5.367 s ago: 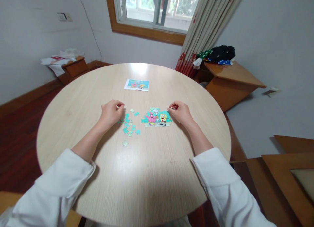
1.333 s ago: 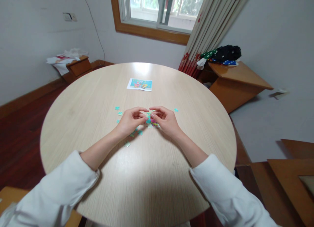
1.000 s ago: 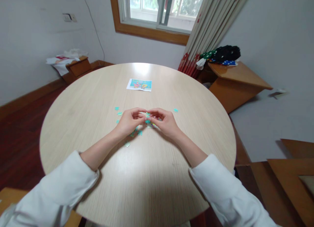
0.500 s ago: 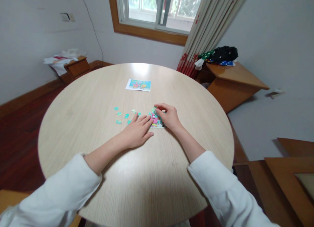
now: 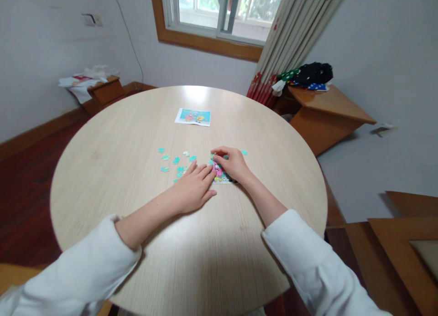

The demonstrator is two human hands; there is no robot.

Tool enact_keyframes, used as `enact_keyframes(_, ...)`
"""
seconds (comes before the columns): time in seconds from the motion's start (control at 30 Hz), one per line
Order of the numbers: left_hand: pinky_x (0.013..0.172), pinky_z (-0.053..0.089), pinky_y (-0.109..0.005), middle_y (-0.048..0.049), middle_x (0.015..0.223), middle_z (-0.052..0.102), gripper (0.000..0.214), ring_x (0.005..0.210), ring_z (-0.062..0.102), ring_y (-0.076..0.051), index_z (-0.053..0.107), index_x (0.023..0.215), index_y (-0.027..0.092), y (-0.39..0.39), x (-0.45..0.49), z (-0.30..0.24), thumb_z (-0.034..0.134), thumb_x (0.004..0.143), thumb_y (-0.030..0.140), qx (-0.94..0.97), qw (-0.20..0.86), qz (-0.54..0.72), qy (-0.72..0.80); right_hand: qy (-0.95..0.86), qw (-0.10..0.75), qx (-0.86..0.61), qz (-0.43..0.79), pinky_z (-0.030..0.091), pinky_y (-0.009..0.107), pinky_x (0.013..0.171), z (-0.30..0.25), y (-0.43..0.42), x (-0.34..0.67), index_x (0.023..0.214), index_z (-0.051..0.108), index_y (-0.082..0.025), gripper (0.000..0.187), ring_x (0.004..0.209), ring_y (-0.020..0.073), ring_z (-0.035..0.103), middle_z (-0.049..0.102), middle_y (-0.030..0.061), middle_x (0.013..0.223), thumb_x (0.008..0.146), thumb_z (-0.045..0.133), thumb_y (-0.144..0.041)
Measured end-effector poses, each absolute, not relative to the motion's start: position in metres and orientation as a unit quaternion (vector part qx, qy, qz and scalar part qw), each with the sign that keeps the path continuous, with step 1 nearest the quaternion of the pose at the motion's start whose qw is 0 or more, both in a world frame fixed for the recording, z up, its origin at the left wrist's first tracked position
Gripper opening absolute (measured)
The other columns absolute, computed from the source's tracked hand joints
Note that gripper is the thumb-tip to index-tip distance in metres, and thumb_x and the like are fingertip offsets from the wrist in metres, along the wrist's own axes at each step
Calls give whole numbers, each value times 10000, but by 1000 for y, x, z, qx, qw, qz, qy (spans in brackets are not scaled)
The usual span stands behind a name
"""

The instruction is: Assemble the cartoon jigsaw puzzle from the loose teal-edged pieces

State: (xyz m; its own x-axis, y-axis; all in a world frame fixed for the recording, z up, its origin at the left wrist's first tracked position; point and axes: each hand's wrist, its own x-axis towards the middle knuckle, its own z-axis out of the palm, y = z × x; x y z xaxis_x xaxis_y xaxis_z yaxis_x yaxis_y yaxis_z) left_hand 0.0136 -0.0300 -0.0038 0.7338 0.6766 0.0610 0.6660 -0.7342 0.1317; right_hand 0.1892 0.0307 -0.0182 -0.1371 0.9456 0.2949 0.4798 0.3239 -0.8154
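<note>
Loose turquoise jigsaw pieces at left on counter; sideways sweep of left hand could scatter them. Left hand palm down, fingers spread, fingertips at left side of part-built cartoon jigsaw; uneven pressure might pop joints. Right hand curled over jigsaw's far side; cannot tell whether pinching anything. Stray piece just behind, easily nudged by knuckles.

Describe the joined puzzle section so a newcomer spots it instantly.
On the round, pale table, look where the left hand and right hand nearly meet. The joined puzzle section lies there, partly hidden. Its pink figure distinguishes it from the loose turquoise-green pieces to its left.
</note>
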Motion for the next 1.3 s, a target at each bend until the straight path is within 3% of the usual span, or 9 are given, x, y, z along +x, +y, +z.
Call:
enact_keyframes(0.27,1141,147,-503,-180,1416,474,541,1356,362,-305,400,1400,114,-30,12,-5,331,950,406,931,47,55,357,-714,395,-518,257,483,309,755,-24,33,187,860,726,-192,181,708,145,621,704,15,762,748,591,-150)
enact_keyframes(0.5,1135,134,-537,-215,1421,455,558,1360,343,-325,403,1396,82,-30,12,-5,300,954,405,930,71,56,357,-753,342,-540,157,446,350,809,-22,33,185,845,721,-187,148,803,186,609,694,54,825,753,619,-131)
enact_keyframes(0.9,1106,192,-559,-170,1385,498,442,1297,403,-310,501,1306,136,-28,13,3,357,943,343,914,81,100,385,-737,370,-560,81,392,367,819,-16,29,193,845,695,-184,207,810,200,575,663,69,858,805,506,-109)
enact_keyframes(1.0,1045,305,-491,-146,1221,610,349,1142,526,-263,598,1147,151,-18,6,8,354,926,266,883,85,172,429,-738,373,-556,87,394,362,816,-17,29,194,837,689,-188,210,808,198,570,658,69,861,806,494,-114)
enact_keyframes(1.07,912,397,-437,-137,1024,667,283,976,584,-258,646,973,145,-7,-3,12,394,888,245,844,93,203,488,-738,375,-554,89,397,359,810,-17,29,195,831,687,-188,212,803,197,567,653,69,853,808,488,-116)
enact_keyframes(1.13,837,395,-432,-126,871,670,216,854,590,-266,642,782,154,4,-14,16,453,840,240,800,90,225,550,-738,377,-553,89,397,360,807,-16,28,195,825,685,-192,215,798,198,567,650,66,844,806,485,-117)
enact_keyframes(1.2,770,380,-403,-81,663,617,244,716,566,-245,556,581,182,14,-26,20,516,801,279,759,112,244,592,-737,380,-553,85,394,362,801,-16,28,196,821,685,-195,216,794,200,566,649,64,839,806,484,-118)
enact_keyframes(1.3,702,353,-357,-6,466,454,346,569,498,-199,419,459,209,24,-40,22,526,781,275,713,135,266,634,-735,381,-555,80,391,359,786,-15,27,197,820,687,-192,213,786,200,564,650,67,839,804,488,-120)
